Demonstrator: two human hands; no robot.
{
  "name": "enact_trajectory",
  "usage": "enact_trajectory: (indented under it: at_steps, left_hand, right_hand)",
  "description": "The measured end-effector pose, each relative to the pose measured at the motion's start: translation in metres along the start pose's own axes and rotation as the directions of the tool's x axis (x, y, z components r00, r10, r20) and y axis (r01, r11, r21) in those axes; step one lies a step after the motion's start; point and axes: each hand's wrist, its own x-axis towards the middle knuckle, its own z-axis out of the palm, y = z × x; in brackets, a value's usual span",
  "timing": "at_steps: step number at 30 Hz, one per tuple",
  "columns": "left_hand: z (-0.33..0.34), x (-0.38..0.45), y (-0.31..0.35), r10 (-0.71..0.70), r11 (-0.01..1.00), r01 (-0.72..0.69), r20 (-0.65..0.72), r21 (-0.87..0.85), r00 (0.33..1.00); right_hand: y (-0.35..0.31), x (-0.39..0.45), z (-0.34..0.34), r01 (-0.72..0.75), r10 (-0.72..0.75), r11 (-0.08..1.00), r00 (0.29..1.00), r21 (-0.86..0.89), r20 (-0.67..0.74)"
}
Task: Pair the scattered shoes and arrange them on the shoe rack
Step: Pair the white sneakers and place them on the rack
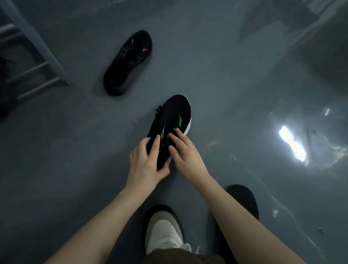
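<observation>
Both hands on a black shoe with green marks and white sole at mid-floor: left hand curled round its heel end, thumb beneath and fingers over the collar; right hand laid on the near side of the upper, fingers only loosely bent, whether gripping or merely resting hard to tell. Farther off and to the left, a black shoe with orange marks, lying alone on the grey floor, well apart from the held one. At the far left edge, the grey shoe rack, with a dark shape at its foot (possibly more footwear, too dim to say). Counted among loose shoes plainly seen: two, and not a matching pair. Near the bottom, a beige and white shoe and a black textured one, apparently worn by the person. Judged early in the job: no pair yet seen made, nothing clearly seen shelved, matching and racking all still to do
</observation>
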Motion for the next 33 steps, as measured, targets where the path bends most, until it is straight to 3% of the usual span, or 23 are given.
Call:
enact_trajectory:
  at_steps: [4, 6, 9, 14, 18, 21, 24, 27, 30, 33]
  left_hand:
    - [-0.004, -0.002, -0.015, -0.103, 0.994, 0.092, 0.185, 0.067, 0.977]
    - [-0.003, -0.001, -0.012, -0.111, 0.986, 0.081, 0.206, 0.146, 0.972]
    - [-0.001, 0.0, 0.008, -0.048, 0.986, 0.022, 0.159, 0.163, 0.986]
    - [0.015, 0.009, 0.045, 0.126, 0.984, -0.137, 0.098, 0.112, 0.987]
    - [0.042, 0.007, 0.067, 0.243, 0.958, -0.269, 0.215, 0.098, 0.946]
    - [0.061, -0.001, 0.077, 0.294, 0.942, -0.327, 0.295, 0.07, 0.909]
    - [0.071, -0.01, 0.078, 0.309, 0.938, -0.344, 0.338, 0.049, 0.889]
    - [0.072, -0.013, 0.072, 0.278, 0.949, -0.312, 0.34, 0.049, 0.898]
    - [0.06, -0.013, 0.068, 0.272, 0.962, -0.262, 0.337, -0.077, 0.901]
    - [0.042, -0.012, 0.062, 0.244, 0.95, -0.158, 0.324, -0.268, 0.914]
  right_hand:
    - [-0.004, 0.004, 0.01, -0.008, 0.02, 0.989, 0.997, -0.15, 0.074]
    - [-0.003, -0.005, 0.007, -0.014, 0.023, 0.983, 0.999, -0.182, 0.046]
    - [0.003, -0.025, -0.002, -0.116, 0.087, 0.953, 0.99, -0.28, -0.113]
    - [0.033, -0.076, -0.022, -0.376, 0.255, 0.84, 0.911, -0.393, -0.325]
    - [0.06, -0.116, -0.032, -0.543, 0.46, 0.682, 0.84, -0.49, -0.289]
    - [0.07, -0.125, -0.035, -0.61, 0.577, 0.623, 0.781, -0.491, -0.239]
    - [0.072, -0.119, -0.041, -0.605, 0.556, 0.65, 0.791, -0.46, -0.255]
    - [0.07, -0.109, -0.044, -0.545, 0.468, 0.768, 0.836, -0.336, -0.285]
    - [0.054, -0.09, -0.047, -0.352, 0.294, 0.929, 0.89, -0.115, -0.348]
    - [0.033, -0.062, -0.053, -0.127, 0.149, 0.989, 0.902, 0.081, -0.406]
